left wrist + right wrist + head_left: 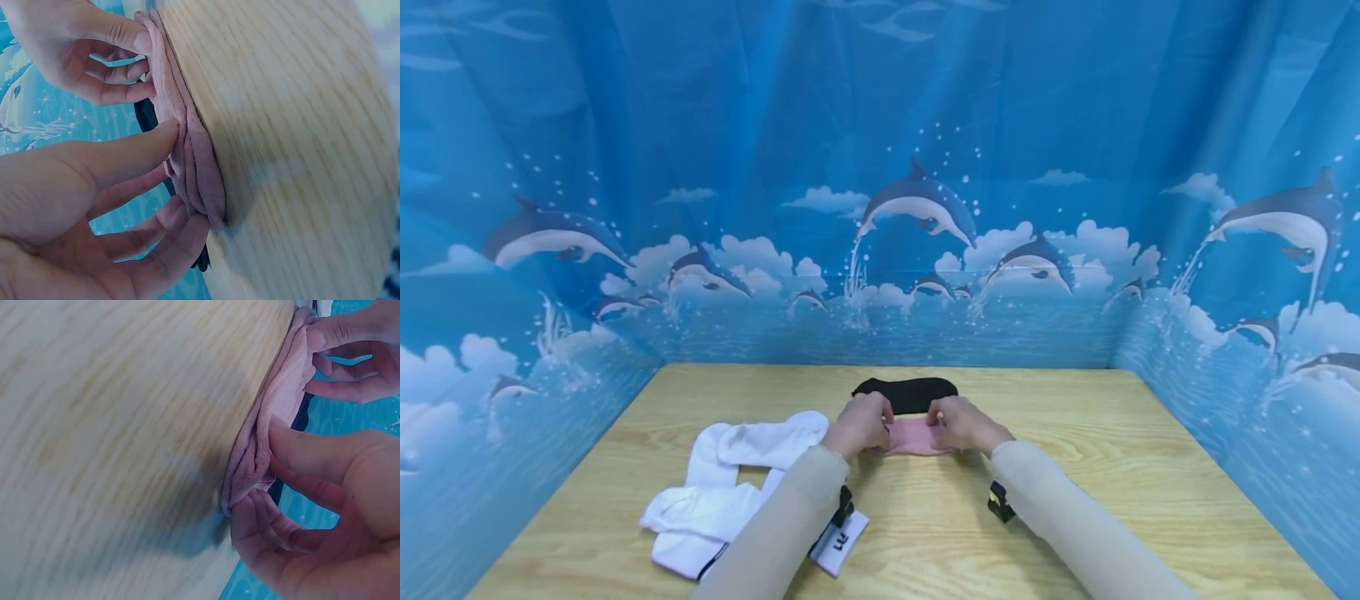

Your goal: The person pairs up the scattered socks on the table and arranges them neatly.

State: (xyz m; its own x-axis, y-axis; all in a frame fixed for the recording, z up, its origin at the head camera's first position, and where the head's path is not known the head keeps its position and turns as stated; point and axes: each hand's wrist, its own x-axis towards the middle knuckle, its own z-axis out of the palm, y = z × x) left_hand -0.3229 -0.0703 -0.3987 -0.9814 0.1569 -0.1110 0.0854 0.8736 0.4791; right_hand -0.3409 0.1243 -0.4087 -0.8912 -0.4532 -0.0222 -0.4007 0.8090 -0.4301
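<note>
1 pink cloth (913,437), folded in layers, lies on the wooden table (1120,517) between the 2 hands. Left hand (861,423) and right hand (968,425) each pinch 1 end, thumb on its upper face, fingertips at its edge. Just beyond lies 1 black sock (906,394); white socks (700,510) lie left, partly behind the left sleeve (790,525).

A plain cream left sleeve (790,521) and right sleeve (1075,521) end near the bare left hand (861,423) and right hand (964,425); the left wrist device (844,505) is black, the right wrist device (1000,505) black and yellow.
</note>
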